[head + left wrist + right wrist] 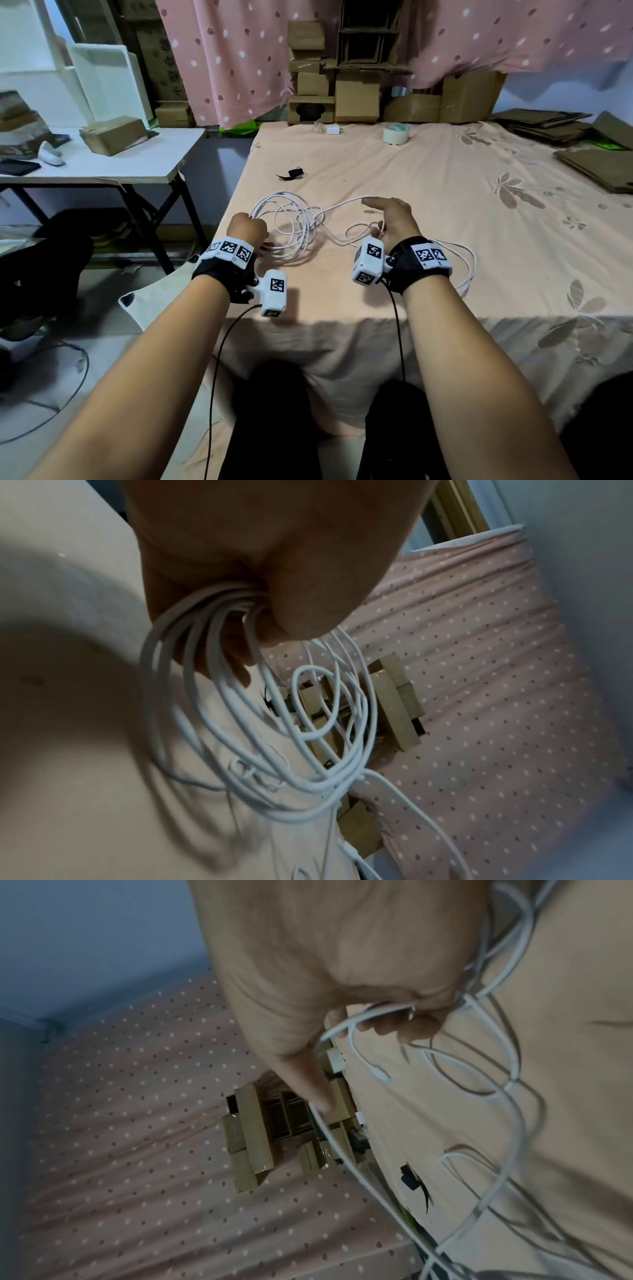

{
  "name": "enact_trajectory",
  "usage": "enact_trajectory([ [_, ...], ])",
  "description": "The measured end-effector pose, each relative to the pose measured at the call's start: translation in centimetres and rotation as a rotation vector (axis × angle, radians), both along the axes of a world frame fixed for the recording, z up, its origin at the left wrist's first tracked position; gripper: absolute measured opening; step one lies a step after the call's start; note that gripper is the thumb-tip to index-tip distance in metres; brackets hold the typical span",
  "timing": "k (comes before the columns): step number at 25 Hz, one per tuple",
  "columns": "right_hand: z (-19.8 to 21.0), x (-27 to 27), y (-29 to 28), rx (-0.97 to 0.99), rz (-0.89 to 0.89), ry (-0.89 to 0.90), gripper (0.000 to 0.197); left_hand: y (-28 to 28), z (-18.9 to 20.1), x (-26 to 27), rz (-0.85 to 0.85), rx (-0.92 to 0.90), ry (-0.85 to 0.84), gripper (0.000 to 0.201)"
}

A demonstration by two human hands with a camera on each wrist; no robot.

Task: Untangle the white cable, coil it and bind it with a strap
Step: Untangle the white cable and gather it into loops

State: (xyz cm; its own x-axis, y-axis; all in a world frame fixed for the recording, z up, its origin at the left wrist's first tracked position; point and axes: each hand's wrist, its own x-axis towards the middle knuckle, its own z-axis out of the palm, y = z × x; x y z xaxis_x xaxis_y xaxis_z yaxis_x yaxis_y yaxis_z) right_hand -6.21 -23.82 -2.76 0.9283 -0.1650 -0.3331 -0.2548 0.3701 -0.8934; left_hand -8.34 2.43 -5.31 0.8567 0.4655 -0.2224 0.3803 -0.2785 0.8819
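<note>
On the far left, beside the bed, a white folding table (102, 161) carries a cardboard box (114, 133) and a white shoe (50, 154). At the near left corner of the peach bedsheet (428, 178) the left hand (247, 229) is closed in a fist around a bunch of loops of the white cable (294, 219); the left wrist view shows the strands gathered into the fold of the fingers (219, 653) and hanging out below in several loose rings, some crossing one another. From that bunch the cable spreads over the sheet toward the middle, and one strand rises to the right hand (394, 219). That hand is raised just above the sheet with its forefinger stretched out and the strand running over it, while in the right wrist view the other fingers (387, 1023) are curled round a short length of cable close to a connector end (380, 1073), which dangles free below them. More cable loops lie on the sheet beyond the right wrist. Farther back, well apart from both hands, a black strap (292, 173) lies on the sheet; it looks partly folded, though it is too small to be sure. Near the far edge stand a small white charger (332, 129) and, to its right, a roll of tape (396, 133), with stacked cardboard boxes (356, 99) and a pink dotted curtain (239, 51) behind.
</note>
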Motion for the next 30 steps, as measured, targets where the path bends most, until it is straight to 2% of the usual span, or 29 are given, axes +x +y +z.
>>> enact_trajectory([
  [3, -0.6, 0.8, -0.1, -0.015, -0.073, -0.036, 0.081, 0.2, 0.0, -0.1, 0.006, 0.077, 0.024, 0.028],
  [6, -0.9, 0.9, 0.5, -0.225, -0.019, -0.033, 0.077, -0.5, 0.4, -0.6, -0.029, 0.248, 0.048, 0.024],
  [8, -0.5, 0.4, 0.8, -0.500, 0.089, -0.013, 0.082, -0.9, 0.4, -0.7, -0.054, 0.335, 0.081, 0.026],
  [11, 0.2, 0.0, 1.6, -1.042, 0.221, 0.027, 0.075, -1.7, 1.0, -0.4, -0.110, 0.369, 0.129, 0.053],
  [12, 0.4, -0.3, 2.3, -1.173, 0.216, 0.012, 0.072, -2.1, 1.1, -0.2, -0.137, 0.379, 0.132, 0.060],
  [14, 0.7, -0.9, 3.7, -1.307, 0.213, -0.078, 0.065, -2.8, 1.2, 0.0, -0.187, 0.432, 0.145, 0.065],
  [17, -0.3, -1.9, 6.2, -1.404, 0.365, -0.167, 0.060, -3.9, 0.4, 0.0, -0.238, 0.530, 0.186, 0.047],
  [21, -2.9, -2.1, 7.7, -1.396, 0.571, -0.119, 0.072, -4.5, -0.3, -0.4, -0.309, 0.503, 0.197, 0.021],
  [26, -4.1, -2.3, 6.7, -1.443, 0.699, -0.163, 0.086, -4.0, -0.8, -1.4, -0.353, 0.450, 0.174, 0.029],
  [30, -4.3, -2.4, 6.0, -1.273, 0.609, -0.210, 0.071, -3.5, -0.9, -2.6, -0.342, 0.447, 0.077, 0.022],
])
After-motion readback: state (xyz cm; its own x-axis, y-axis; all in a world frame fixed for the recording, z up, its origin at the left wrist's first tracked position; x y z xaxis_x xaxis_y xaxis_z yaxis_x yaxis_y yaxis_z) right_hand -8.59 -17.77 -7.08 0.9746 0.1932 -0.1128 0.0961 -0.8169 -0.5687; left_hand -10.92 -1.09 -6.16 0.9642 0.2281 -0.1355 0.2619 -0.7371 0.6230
